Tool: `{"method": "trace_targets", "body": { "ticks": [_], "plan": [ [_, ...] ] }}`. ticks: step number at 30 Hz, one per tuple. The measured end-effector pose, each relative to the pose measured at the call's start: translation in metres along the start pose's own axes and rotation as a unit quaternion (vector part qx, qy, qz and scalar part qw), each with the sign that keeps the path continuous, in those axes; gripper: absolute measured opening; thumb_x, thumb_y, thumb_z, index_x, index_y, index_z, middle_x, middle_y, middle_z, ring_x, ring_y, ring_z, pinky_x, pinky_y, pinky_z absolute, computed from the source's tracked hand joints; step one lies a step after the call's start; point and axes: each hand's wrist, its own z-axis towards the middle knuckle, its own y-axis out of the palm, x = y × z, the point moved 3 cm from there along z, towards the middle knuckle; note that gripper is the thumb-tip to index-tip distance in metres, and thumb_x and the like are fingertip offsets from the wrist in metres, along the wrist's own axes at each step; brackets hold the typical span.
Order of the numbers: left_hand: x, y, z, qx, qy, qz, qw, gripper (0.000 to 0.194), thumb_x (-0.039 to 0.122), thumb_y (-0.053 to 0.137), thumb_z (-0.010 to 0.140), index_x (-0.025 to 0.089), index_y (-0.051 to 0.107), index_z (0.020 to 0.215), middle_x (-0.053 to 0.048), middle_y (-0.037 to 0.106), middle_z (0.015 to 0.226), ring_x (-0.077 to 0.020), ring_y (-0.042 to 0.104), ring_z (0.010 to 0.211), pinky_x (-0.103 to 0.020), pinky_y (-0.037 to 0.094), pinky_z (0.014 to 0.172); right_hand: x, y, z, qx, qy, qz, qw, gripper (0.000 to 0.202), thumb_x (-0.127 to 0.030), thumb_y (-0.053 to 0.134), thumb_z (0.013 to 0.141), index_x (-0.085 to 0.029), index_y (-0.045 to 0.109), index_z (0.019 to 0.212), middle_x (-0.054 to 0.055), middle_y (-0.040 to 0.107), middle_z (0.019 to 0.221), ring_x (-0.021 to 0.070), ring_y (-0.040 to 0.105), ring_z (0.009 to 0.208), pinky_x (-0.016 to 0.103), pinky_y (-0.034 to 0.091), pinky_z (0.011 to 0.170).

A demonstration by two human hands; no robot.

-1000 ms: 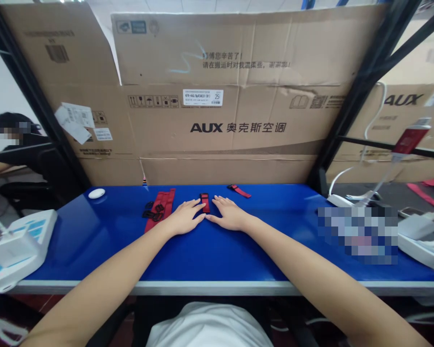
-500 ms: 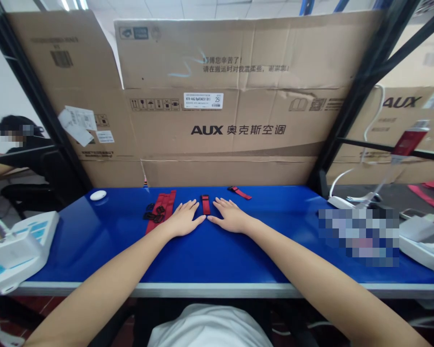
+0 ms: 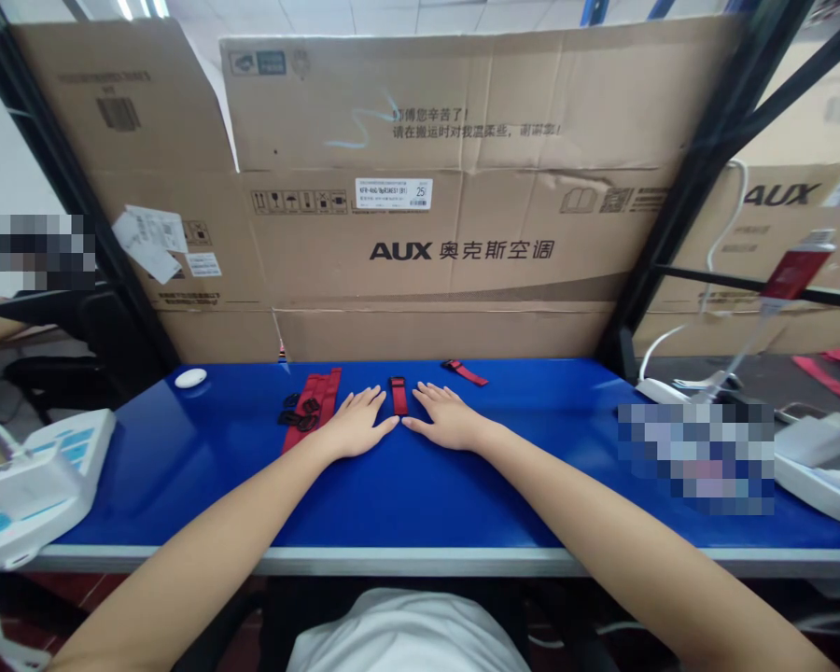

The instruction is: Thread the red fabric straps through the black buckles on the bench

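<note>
Both hands lie palm down on the blue table (image 3: 406,504). My left hand (image 3: 357,425) has its fingers apart and holds nothing. My right hand (image 3: 446,417) is also flat with spread fingers and nothing in it. Between the fingertips of the two hands lies a short red strap (image 3: 399,399) with a black buckle at its far end. Several longer red straps (image 3: 324,387) are beside my left hand, with black buckles (image 3: 308,415) on top of them. Beyond my right hand rests another red strap (image 3: 469,373) with a black buckle.
A cardboard sheet (image 3: 308,271) stands along the table's back edge. White power strips sit at the left (image 3: 77,467) and right (image 3: 812,490). A white round object (image 3: 190,378) lies at the back left. A person (image 3: 42,261) sits beyond the left frame post.
</note>
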Motion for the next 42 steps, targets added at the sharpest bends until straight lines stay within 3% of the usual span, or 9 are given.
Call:
{"method": "trace_targets", "body": {
  "ticks": [14,18,21,24,27,30,32,38,42],
  "plan": [
    [0.002,0.001,-0.001,-0.012,-0.003,0.022,1.000,0.077,0.065,0.032,0.088,0.017,0.035,0.147,-0.013,0.022,0.157,-0.0301,0.017,0.145,-0.048,0.009,0.116,0.000,-0.001,0.000,0.008,-0.003,-0.005,1.000,0.090,-0.075,0.027,0.085,-0.011,0.030,0.149,0.016,0.024,0.156,0.0317,0.017,0.145,0.047,0.013,0.117],
    [-0.003,-0.001,-0.005,0.096,-0.138,0.105,0.980,0.081,0.067,0.029,0.087,0.010,0.043,0.142,-0.020,0.030,0.152,-0.0418,0.011,0.144,-0.060,-0.011,0.111,-0.012,-0.007,-0.007,0.052,-0.045,-0.012,0.998,0.074,-0.062,0.035,0.091,-0.018,0.027,0.151,0.015,0.031,0.154,0.0316,0.029,0.141,0.050,0.024,0.113],
    [-0.005,-0.002,-0.009,0.126,-0.183,0.177,0.959,0.080,0.062,0.028,0.088,0.001,0.047,0.137,-0.027,0.044,0.142,-0.0463,0.019,0.141,-0.059,-0.016,0.110,-0.026,-0.011,-0.010,0.064,-0.111,-0.029,0.991,0.053,-0.047,0.036,0.096,-0.025,0.041,0.144,0.009,0.040,0.149,0.0286,0.040,0.135,0.047,0.031,0.109],
    [-0.003,-0.002,-0.010,0.118,-0.148,0.204,0.960,0.073,0.055,0.027,0.091,0.001,0.049,0.135,-0.026,0.052,0.136,-0.0430,0.029,0.138,-0.057,-0.012,0.112,-0.022,-0.019,-0.008,0.063,-0.102,-0.065,0.991,0.042,-0.036,0.039,0.094,-0.020,0.057,0.129,0.012,0.055,0.136,0.0286,0.047,0.129,0.044,0.034,0.107],
    [0.003,-0.003,-0.011,0.113,-0.097,0.193,0.970,0.063,0.046,0.029,0.094,0.002,0.047,0.136,-0.025,0.050,0.138,-0.0377,0.029,0.139,-0.058,-0.005,0.113,0.010,-0.031,-0.003,0.048,0.001,-0.115,0.992,0.036,-0.027,0.043,0.090,-0.013,0.064,0.117,0.018,0.062,0.123,0.0309,0.051,0.123,0.044,0.038,0.102],
    [0.010,-0.001,-0.011,0.063,-0.040,0.153,0.985,0.054,0.034,0.030,0.095,0.005,0.045,0.138,-0.021,0.044,0.144,-0.0323,0.033,0.139,-0.056,0.007,0.115,0.051,-0.041,-0.003,0.023,0.108,-0.136,0.984,0.040,-0.020,0.046,0.085,-0.011,0.061,0.120,0.020,0.057,0.131,0.0331,0.047,0.127,0.046,0.037,0.102],
    [0.014,0.001,-0.011,0.019,0.005,0.112,0.993,0.050,0.024,0.031,0.094,0.010,0.042,0.140,-0.016,0.039,0.149,-0.0279,0.033,0.140,-0.053,0.015,0.115,0.065,-0.043,-0.005,0.031,0.112,-0.131,0.985,0.043,-0.017,0.048,0.084,-0.012,0.059,0.125,0.017,0.050,0.139,0.0329,0.040,0.133,0.046,0.032,0.107],
    [0.029,0.001,-0.014,-0.059,0.163,-0.021,0.985,0.057,0.007,0.031,0.089,0.027,0.043,0.141,-0.001,0.039,0.151,-0.0184,0.022,0.144,-0.045,0.014,0.118,0.028,-0.028,-0.008,0.051,-0.070,0.018,0.996,0.050,-0.032,0.063,0.082,-0.020,0.054,0.130,0.014,0.041,0.145,0.0310,0.028,0.138,0.046,0.028,0.109],
    [0.034,-0.010,-0.011,-0.010,0.199,-0.070,0.977,0.044,0.014,0.039,0.091,0.025,0.056,0.130,-0.004,0.053,0.140,-0.0206,0.041,0.135,-0.044,0.024,0.116,0.004,-0.022,-0.007,0.046,-0.080,0.079,0.993,0.023,-0.026,0.068,0.079,-0.019,0.063,0.101,0.012,0.057,0.118,0.0267,0.047,0.115,0.041,0.038,0.096]
  ]
}}
